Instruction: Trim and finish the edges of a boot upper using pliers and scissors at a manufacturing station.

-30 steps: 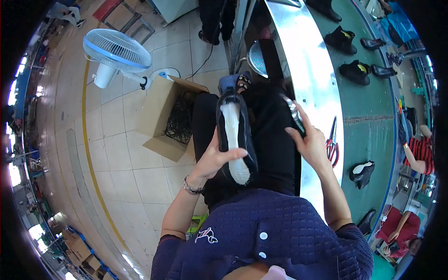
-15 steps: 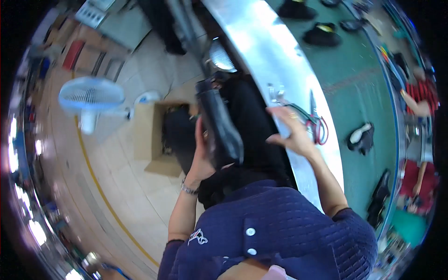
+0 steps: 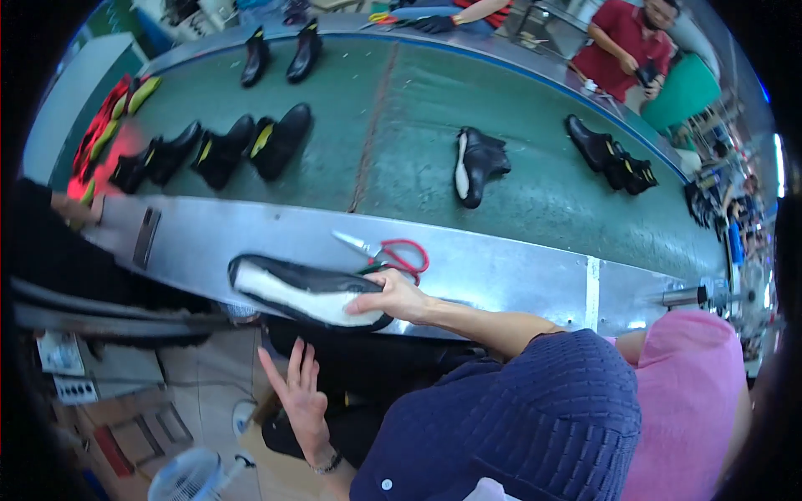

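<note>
My right hand [image 3: 403, 298] grips one end of a black boot [image 3: 313, 292] turned so its white underside shows. The thumb lies on the white part, and the fingers go round the far side. The boot is over the near edge of the metal bench [image 3: 510, 280]. Just beyond it lie scissors with red handles [image 3: 404, 255], blades to the left, with a dark green handle partly hidden by the boot. Below the boot, over my dark-clothed lap, my left hand [image 3: 304, 407] is open with fingers spread, holding nothing. A metal bracelet or watch is on that wrist.
Beyond the bench, a green belt [image 3: 434, 100] carries several black boots, one with a white underside [image 3: 482, 163]. A person in pink [image 3: 689, 401] sits close on my right. Another worker's hand [image 3: 79, 209] is at the left. A fan [image 3: 185, 476] stands lower left.
The view has swung right. Earlier my left hand held a black boot over my lap and my right hand reached open over the bench; now my right hand holds the boot, my left is free.
</note>
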`<action>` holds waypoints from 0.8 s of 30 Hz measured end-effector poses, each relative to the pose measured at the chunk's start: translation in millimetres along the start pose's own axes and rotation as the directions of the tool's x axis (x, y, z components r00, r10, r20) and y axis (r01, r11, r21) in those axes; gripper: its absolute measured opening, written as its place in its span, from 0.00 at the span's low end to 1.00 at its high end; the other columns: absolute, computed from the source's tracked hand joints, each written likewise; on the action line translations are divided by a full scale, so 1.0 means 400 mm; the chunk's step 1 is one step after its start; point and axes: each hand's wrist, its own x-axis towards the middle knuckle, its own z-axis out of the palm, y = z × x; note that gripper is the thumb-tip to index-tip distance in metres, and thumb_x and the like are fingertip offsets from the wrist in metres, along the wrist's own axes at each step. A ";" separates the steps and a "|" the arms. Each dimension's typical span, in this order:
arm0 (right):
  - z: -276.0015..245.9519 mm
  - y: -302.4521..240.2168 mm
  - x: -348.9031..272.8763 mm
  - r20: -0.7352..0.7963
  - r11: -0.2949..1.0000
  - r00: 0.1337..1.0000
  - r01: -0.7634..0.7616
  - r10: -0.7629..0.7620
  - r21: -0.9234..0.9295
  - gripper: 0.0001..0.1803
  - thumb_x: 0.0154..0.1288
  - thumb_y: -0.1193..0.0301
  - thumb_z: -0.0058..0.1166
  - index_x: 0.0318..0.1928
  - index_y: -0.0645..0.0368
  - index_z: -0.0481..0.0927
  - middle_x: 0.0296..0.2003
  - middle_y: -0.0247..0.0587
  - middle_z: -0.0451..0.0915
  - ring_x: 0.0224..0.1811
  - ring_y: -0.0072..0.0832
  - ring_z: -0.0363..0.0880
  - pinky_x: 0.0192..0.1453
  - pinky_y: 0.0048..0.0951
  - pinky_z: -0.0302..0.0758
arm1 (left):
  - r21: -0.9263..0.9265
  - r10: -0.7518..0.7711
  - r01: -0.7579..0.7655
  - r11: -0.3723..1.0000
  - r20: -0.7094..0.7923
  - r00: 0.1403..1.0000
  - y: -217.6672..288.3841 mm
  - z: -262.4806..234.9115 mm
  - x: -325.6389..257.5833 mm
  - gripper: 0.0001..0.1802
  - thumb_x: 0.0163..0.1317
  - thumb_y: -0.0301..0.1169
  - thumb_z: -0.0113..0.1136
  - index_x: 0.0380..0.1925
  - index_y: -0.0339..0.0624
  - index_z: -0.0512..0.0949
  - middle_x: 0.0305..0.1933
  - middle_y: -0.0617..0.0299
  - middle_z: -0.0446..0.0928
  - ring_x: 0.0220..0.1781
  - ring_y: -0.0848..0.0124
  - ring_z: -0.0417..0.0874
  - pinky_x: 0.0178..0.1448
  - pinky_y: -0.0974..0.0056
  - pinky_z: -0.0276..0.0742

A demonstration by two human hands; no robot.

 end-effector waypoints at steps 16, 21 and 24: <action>-0.129 -0.103 0.425 -0.079 0.427 0.744 0.290 -0.664 -0.857 0.23 0.58 0.61 0.62 0.52 0.60 0.80 0.43 0.50 0.82 0.48 0.45 0.80 0.54 0.40 0.75 | -0.065 -0.231 0.223 0.973 -0.183 0.956 -0.086 -0.129 -0.095 0.29 0.69 0.29 0.55 0.68 0.34 0.62 0.64 0.48 0.72 0.59 0.60 0.78 0.62 0.62 0.72; 0.002 -0.152 0.625 -0.080 0.480 0.821 0.249 -0.565 -0.841 0.34 0.59 0.61 0.62 0.64 0.57 0.68 0.37 0.45 0.84 0.40 0.41 0.83 0.47 0.40 0.77 | -0.112 -0.250 0.234 0.966 -0.160 0.955 -0.086 -0.101 -0.111 0.27 0.69 0.24 0.54 0.67 0.36 0.64 0.64 0.51 0.71 0.61 0.63 0.76 0.65 0.63 0.71; 0.084 -0.155 0.726 -0.119 0.350 0.803 0.117 -0.584 -0.929 0.36 0.58 0.58 0.61 0.66 0.55 0.67 0.37 0.45 0.85 0.43 0.44 0.83 0.48 0.44 0.76 | -0.150 -0.249 0.216 0.965 -0.255 0.934 -0.099 -0.108 -0.165 0.25 0.69 0.25 0.54 0.66 0.36 0.66 0.62 0.52 0.73 0.59 0.64 0.78 0.62 0.64 0.73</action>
